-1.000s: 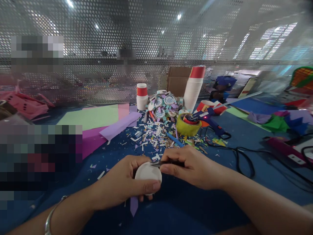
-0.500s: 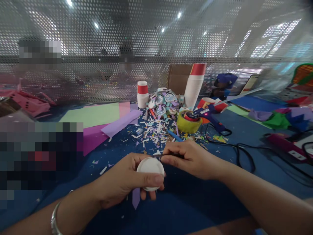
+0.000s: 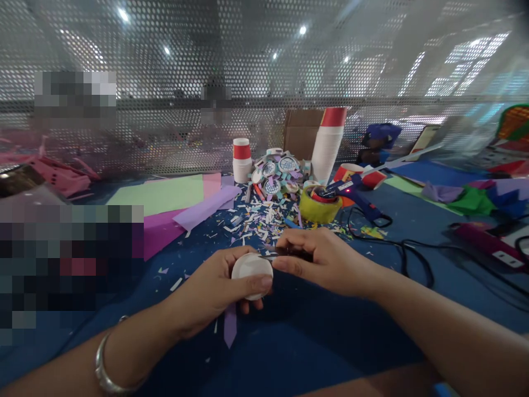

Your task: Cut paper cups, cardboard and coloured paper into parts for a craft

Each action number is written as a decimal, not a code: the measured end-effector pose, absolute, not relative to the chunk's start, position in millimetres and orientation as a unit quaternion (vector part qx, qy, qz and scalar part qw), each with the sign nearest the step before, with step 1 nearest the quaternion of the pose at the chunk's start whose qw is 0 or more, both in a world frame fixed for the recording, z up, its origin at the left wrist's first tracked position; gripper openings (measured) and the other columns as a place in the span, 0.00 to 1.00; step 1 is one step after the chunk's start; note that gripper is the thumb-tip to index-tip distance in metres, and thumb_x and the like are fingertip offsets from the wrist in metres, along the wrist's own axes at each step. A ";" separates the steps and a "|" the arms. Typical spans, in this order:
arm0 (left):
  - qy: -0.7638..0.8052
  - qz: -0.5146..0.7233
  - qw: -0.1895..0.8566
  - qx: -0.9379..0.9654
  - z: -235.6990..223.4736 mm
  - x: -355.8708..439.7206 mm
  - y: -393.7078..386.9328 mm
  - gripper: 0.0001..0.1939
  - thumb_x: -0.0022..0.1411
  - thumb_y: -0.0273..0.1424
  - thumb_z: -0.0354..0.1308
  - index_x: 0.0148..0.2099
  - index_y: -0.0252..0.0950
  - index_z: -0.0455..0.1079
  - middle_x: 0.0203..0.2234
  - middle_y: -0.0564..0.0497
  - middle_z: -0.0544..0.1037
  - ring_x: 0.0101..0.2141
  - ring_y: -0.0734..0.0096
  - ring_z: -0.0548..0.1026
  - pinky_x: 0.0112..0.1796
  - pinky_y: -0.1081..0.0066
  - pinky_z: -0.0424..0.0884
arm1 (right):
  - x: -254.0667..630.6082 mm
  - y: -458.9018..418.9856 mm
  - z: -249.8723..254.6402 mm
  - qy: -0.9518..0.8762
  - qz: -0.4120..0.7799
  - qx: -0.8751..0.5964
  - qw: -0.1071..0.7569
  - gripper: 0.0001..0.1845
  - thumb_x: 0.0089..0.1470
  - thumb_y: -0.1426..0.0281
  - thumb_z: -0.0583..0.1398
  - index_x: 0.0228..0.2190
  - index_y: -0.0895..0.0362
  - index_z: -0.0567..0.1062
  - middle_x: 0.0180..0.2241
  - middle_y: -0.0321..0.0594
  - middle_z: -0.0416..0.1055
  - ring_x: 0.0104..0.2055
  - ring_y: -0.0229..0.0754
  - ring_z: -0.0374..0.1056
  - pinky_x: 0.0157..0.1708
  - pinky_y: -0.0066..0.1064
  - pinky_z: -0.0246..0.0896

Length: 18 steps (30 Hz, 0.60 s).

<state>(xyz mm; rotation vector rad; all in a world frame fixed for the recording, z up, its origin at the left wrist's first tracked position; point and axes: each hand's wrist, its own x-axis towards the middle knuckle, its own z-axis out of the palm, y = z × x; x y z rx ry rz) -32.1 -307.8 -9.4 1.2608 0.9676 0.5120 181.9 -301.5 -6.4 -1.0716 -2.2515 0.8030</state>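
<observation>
"What's changed?"
"Left hand (image 3: 221, 282) and right hand (image 3: 324, 262) sit farther forward, nearer the scraps (image 3: 264, 216)."
"Fingers?"
"Left ones pinch the white disc (image 3: 247, 267); right ones grip a blade (image 3: 268, 255) by the disc's rim."

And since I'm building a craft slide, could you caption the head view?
Left hand holds a round white piece, right hand a dark-handled tool at its rim, with paper scraps beyond.
</observation>
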 end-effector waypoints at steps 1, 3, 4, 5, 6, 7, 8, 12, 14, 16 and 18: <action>0.437 0.237 0.659 0.564 -9.1 -31.2 -307.8 0.13 0.55 0.39 0.64 0.34 0.35 0.67 0.26 0.54 0.75 0.24 0.78 0.71 0.21 0.80 0.62 | 181.6 -301.2 -7.0 -0.822 0.307 -0.400 0.265 0.15 0.59 0.57 0.57 0.32 0.57 0.70 0.23 0.30 0.61 0.25 0.33 0.55 0.24 0.26 0.49; 0.446 0.271 0.632 0.573 -8.3 -29.4 -308.0 0.12 0.59 0.40 0.60 0.34 0.35 0.69 0.26 0.54 0.74 0.24 0.79 0.69 0.22 0.79 0.61 | 180.5 -300.6 -7.9 -0.802 0.335 -0.407 0.281 0.16 0.60 0.56 0.56 0.32 0.57 0.69 0.23 0.30 0.61 0.24 0.33 0.55 0.23 0.26 0.48; 0.447 0.292 0.618 0.577 -7.8 -28.6 -308.2 0.12 0.60 0.40 0.59 0.34 0.36 0.70 0.26 0.55 0.73 0.25 0.79 0.68 0.24 0.79 0.61 | 179.9 -300.3 -8.1 -0.791 0.349 -0.410 0.291 0.17 0.60 0.55 0.56 0.31 0.57 0.68 0.23 0.30 0.60 0.24 0.33 0.54 0.23 0.26 0.47; 0.446 0.313 0.605 0.581 -7.4 -27.9 -308.4 0.12 0.61 0.40 0.58 0.34 0.36 0.71 0.26 0.55 0.73 0.26 0.78 0.67 0.26 0.78 0.62 | 179.2 -300.1 -8.1 -0.780 0.361 -0.412 0.302 0.18 0.60 0.55 0.55 0.30 0.57 0.68 0.23 0.30 0.59 0.24 0.33 0.54 0.23 0.26 0.47; 0.444 0.332 0.593 0.584 -7.0 -27.3 -308.6 0.11 0.61 0.39 0.59 0.34 0.36 0.72 0.26 0.55 0.73 0.27 0.77 0.67 0.28 0.78 0.63 | 178.6 -299.8 -8.1 -0.771 0.371 -0.413 0.313 0.19 0.60 0.54 0.55 0.30 0.57 0.68 0.23 0.30 0.59 0.24 0.33 0.54 0.22 0.26 0.47; 0.443 0.348 0.584 0.585 -6.8 -26.9 -308.9 0.10 0.60 0.38 0.59 0.35 0.36 0.73 0.27 0.54 0.73 0.29 0.75 0.68 0.30 0.77 0.63 | 178.1 -299.6 -8.2 -0.762 0.379 -0.414 0.323 0.19 0.59 0.54 0.56 0.30 0.57 0.68 0.22 0.30 0.58 0.24 0.33 0.54 0.22 0.25 0.47; 0.444 0.358 0.577 0.585 -6.7 -26.7 -309.2 0.09 0.59 0.37 0.60 0.36 0.36 0.73 0.29 0.53 0.74 0.31 0.74 0.69 0.33 0.76 0.64 | 177.7 -299.5 -8.4 -0.756 0.386 -0.412 0.332 0.19 0.58 0.53 0.57 0.29 0.57 0.68 0.22 0.30 0.58 0.24 0.33 0.53 0.22 0.25 0.47; 0.436 0.386 0.586 0.563 -8.6 -26.0 -310.7 0.09 0.56 0.33 0.65 0.37 0.35 0.71 0.31 0.53 0.75 0.33 0.73 0.70 0.36 0.75 0.65 | 176.4 -299.6 -12.5 -0.747 0.410 -0.390 0.348 0.18 0.53 0.55 0.62 0.31 0.57 0.68 0.25 0.31 0.62 0.25 0.33 0.57 0.23 0.25 0.51; 0.428 0.394 0.601 0.549 -10.6 -25.2 -311.1 0.09 0.56 0.32 0.65 0.37 0.35 0.69 0.30 0.54 0.75 0.33 0.75 0.70 0.36 0.75 0.66 | 175.8 -299.8 -15.4 -0.752 0.412 -0.385 0.340 0.17 0.53 0.56 0.63 0.34 0.57 0.69 0.27 0.33 0.65 0.28 0.34 0.60 0.26 0.26 0.54; 0.422 0.398 0.617 0.532 -12.4 -24.1 -311.2 0.10 0.56 0.31 0.65 0.36 0.35 0.67 0.29 0.55 0.74 0.32 0.76 0.70 0.36 0.76 0.66 | 175.1 -300.1 -17.4 -0.758 0.414 -0.385 0.325 0.17 0.53 0.57 0.63 0.35 0.57 0.70 0.30 0.35 0.68 0.30 0.36 0.62 0.29 0.27 0.57; 0.412 0.404 0.634 0.515 -13.5 -23.4 -311.0 0.10 0.57 0.30 0.65 0.36 0.36 0.65 0.29 0.55 0.74 0.32 0.76 0.71 0.36 0.75 0.68 | 174.3 -300.2 -18.0 -0.757 0.427 -0.379 0.317 0.15 0.53 0.59 0.63 0.36 0.58 0.70 0.30 0.36 0.69 0.31 0.37 0.64 0.31 0.28 0.59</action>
